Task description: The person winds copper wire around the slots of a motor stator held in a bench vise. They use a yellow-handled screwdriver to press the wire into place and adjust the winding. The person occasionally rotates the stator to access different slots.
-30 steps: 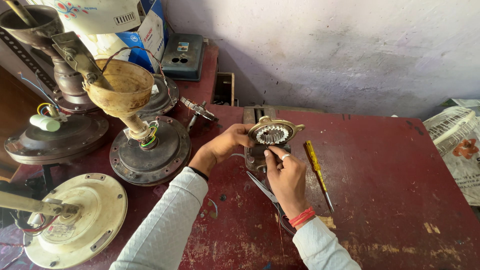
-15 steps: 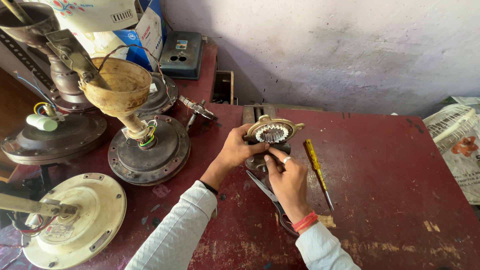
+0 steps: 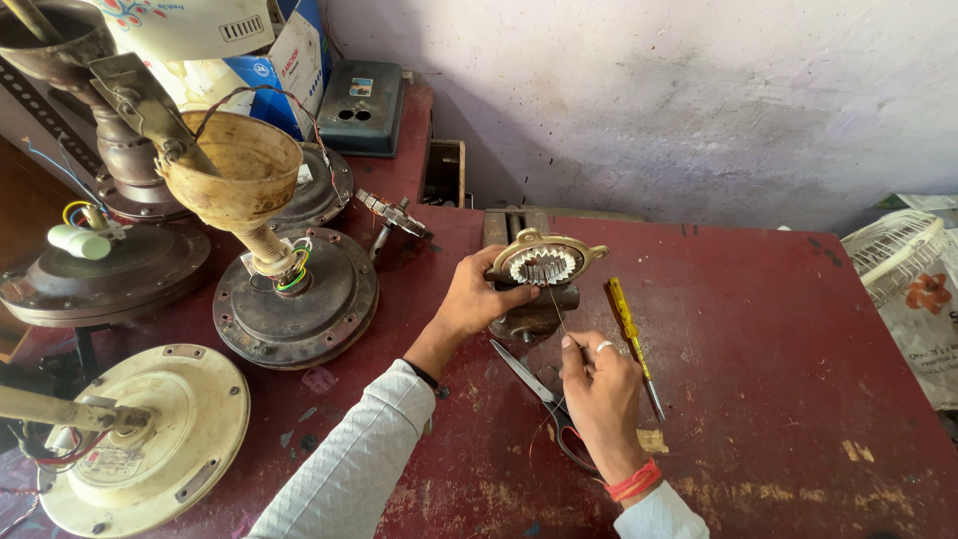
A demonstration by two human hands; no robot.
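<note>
Gripping the toothed motor stator (image 3: 544, 262) at its nine o'clock edge, the left hand (image 3: 477, 299) is steadying it on the red table (image 3: 778, 399), while the right hand (image 3: 599, 391), at six o'clock, is pinching a thin wire (image 3: 555, 307) beside scissors (image 3: 539, 394) and a yellow screwdriver (image 3: 629, 334).

Worn red worktop (image 3: 778, 399), paint scratched and flaked. Toward the middle, a small vise (image 3: 527, 317) carrying a toothed stator ring (image 3: 544, 263); just beside it, scissors (image 3: 544, 399) and a yellow-handled screwdriver (image 3: 631, 341). On the left, a dark fan motor housing (image 3: 299, 304) with a funnel-shaped cover (image 3: 232, 170), plus a cream fan housing (image 3: 160, 439) near the front edge. At the back, a blue-grey switch box (image 3: 361, 105).
</note>
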